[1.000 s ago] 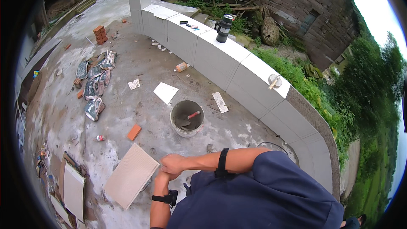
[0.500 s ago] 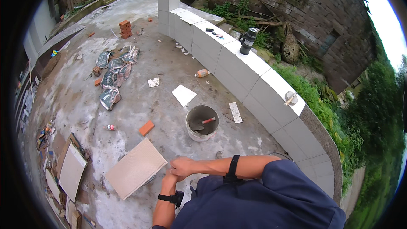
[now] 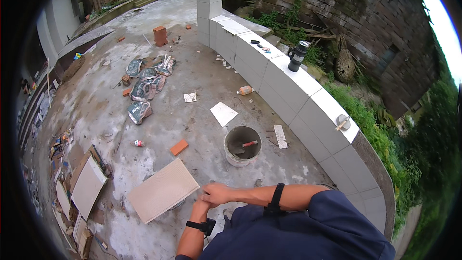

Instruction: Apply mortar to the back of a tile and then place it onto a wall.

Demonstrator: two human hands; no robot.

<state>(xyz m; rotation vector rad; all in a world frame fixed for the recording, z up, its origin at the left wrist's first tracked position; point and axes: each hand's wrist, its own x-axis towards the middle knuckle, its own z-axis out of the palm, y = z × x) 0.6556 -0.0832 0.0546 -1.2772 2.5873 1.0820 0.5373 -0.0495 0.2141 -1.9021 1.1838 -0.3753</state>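
My right hand (image 3: 216,194) is closed and lies across my left hand (image 3: 200,205), the two meeting just in front of my body. Most of the left fingers are hidden under the right hand, and whatever the right fingers may grip cannot be made out. Just left of the hands, a beige ribbed tile (image 3: 163,190) sits tilted above the floor, on a round support that barely shows at its lower edge. Beyond the hands stands a mortar bucket (image 3: 232,158) holding a trowel with a red handle (image 3: 250,143).
An orange brick (image 3: 179,147) and a white tile piece (image 3: 224,114) lie on the concrete floor. Leaning boards (image 3: 89,188) stand at left. Cement bags (image 3: 147,86) lie farther off. Along the right runs a low tiled wall (image 3: 298,96), bearing a black thermos (image 3: 298,58).
My view has turned slightly left, so the surroundings sit farther right in the picture. My hands stay together beside the tile; nothing is visibly picked up or put down.
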